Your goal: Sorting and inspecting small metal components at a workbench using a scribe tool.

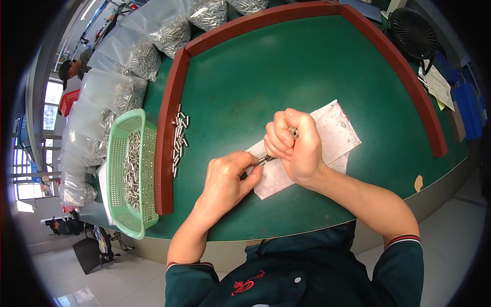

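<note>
My right hand is closed in a fist round a hand tool. Its tan, wrapped-looking end shows at the top of the fist, while the rest is mostly hidden by my fingers. My left hand pinches a small silver metal pin between thumb and fingers, where it meets the dark metal tip coming out below my right fist. Both hands are over a smudged white cloth or paper spread on the green table. Several loose metal pins lie to the left.
A red-brown raised bar frames the work area on the left, far and right sides. Beyond it on the left stands a green basket of metal pins. Clear bags of pins line the far left; a black fan stands far right.
</note>
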`<state>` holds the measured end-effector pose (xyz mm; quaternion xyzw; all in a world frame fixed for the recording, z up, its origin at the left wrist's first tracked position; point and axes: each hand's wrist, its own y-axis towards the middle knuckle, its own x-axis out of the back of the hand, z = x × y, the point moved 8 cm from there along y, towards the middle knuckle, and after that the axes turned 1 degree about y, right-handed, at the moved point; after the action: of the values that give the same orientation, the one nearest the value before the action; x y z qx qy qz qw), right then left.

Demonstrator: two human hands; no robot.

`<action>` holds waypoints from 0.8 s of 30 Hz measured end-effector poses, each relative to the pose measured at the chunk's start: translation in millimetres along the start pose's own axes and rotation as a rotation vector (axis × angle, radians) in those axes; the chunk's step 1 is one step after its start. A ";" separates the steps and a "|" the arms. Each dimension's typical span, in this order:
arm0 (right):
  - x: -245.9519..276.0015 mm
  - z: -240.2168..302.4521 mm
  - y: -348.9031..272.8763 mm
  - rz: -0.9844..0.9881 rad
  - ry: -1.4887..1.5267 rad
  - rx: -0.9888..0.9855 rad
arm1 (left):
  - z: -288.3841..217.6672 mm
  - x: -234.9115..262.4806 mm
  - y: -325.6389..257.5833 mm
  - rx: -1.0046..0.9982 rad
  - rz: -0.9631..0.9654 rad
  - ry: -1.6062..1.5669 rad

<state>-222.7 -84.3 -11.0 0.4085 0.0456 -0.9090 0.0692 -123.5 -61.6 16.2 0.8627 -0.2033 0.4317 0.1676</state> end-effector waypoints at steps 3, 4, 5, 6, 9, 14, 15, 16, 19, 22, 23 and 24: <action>-2.1 1.0 0.3 0.001 -0.016 0.000 | -0.2 -0.2 -0.1 0.023 0.010 0.003; -3.0 1.0 0.4 -0.001 -0.025 -0.004 | -0.7 0.0 0.0 0.023 0.011 0.003; -4.2 1.0 0.3 -0.002 -0.024 -0.006 | -1.1 -0.3 0.0 0.025 0.017 0.004; -6.9 2.5 -0.2 0.008 -0.041 0.014 | -1.5 -0.3 -0.5 0.027 0.024 0.006; -11.6 1.2 -1.7 0.037 -0.118 0.086 | -0.9 -0.8 -2.0 0.029 0.017 0.014; -21.2 6.8 -12.4 0.109 -0.324 0.266 | -2.1 -2.9 1.5 0.071 0.045 -0.057; -21.7 8.2 -11.5 0.108 -0.321 0.269 | -3.2 -2.3 1.9 0.069 0.039 -0.054; -19.9 7.5 -8.8 0.089 -0.291 0.231 | -4.1 -2.6 1.6 0.065 0.042 -0.051; -9.7 5.9 -4.7 0.047 -0.169 0.161 | -1.5 -2.0 -0.8 0.062 0.025 -0.027; -3.0 8.7 -5.8 0.023 -0.059 0.103 | 3.0 -2.9 -4.2 0.115 0.010 -0.033; -3.2 7.8 -6.5 0.031 -0.040 0.078 | 0.6 -1.5 -3.0 0.104 0.006 -0.031; -3.8 6.8 -6.4 0.041 -0.021 0.054 | -1.0 -0.1 -1.6 0.093 0.000 -0.028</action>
<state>-226.2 -78.6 -3.5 0.4015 0.0117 -0.9125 0.0773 -123.5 -59.7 16.6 0.8755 -0.1853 0.4286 0.1245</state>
